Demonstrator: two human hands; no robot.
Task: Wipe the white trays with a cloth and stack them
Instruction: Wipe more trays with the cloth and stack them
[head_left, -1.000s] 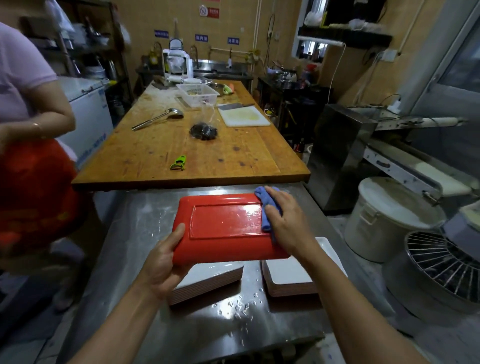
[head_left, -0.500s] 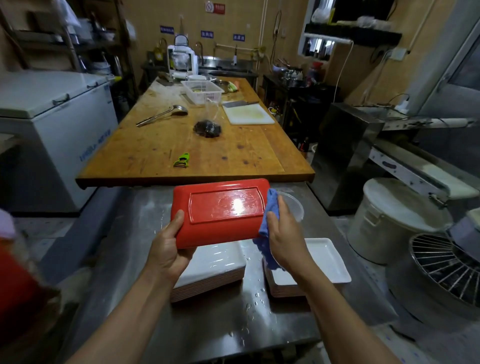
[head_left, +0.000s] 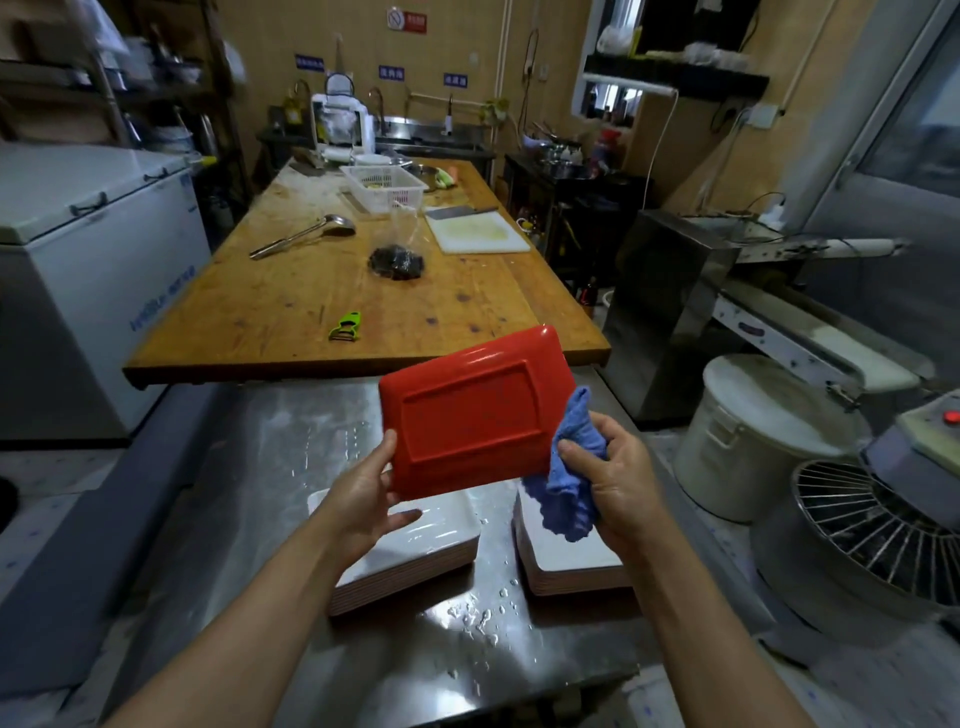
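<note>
wooden table (head_left: 291, 312) centre: green peeler (head_left: 346, 326), ladle (head_left: 304, 236), cutting board (head_left: 477, 232), white basket (head_left: 384, 188) | chest freezer (head_left: 88, 249) left | lidded bucket (head_left: 753, 436) right

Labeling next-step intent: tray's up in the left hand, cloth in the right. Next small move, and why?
Probably flip the tray and set it on the right stack: its red underside faces up, the cloth is bunched off it in the right hand, and the left hand alone holds it.

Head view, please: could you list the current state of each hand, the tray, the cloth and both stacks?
Left hand: grips the red tray's left edge.
Right hand: grips the blue cloth.
Red tray: held in the air, underside up, tilted.
Blue cloth: bunched, at the tray's right edge.
Left stack: resting on the steel table, top wet.
Right stack: resting, partly hidden by the cloth.
</note>
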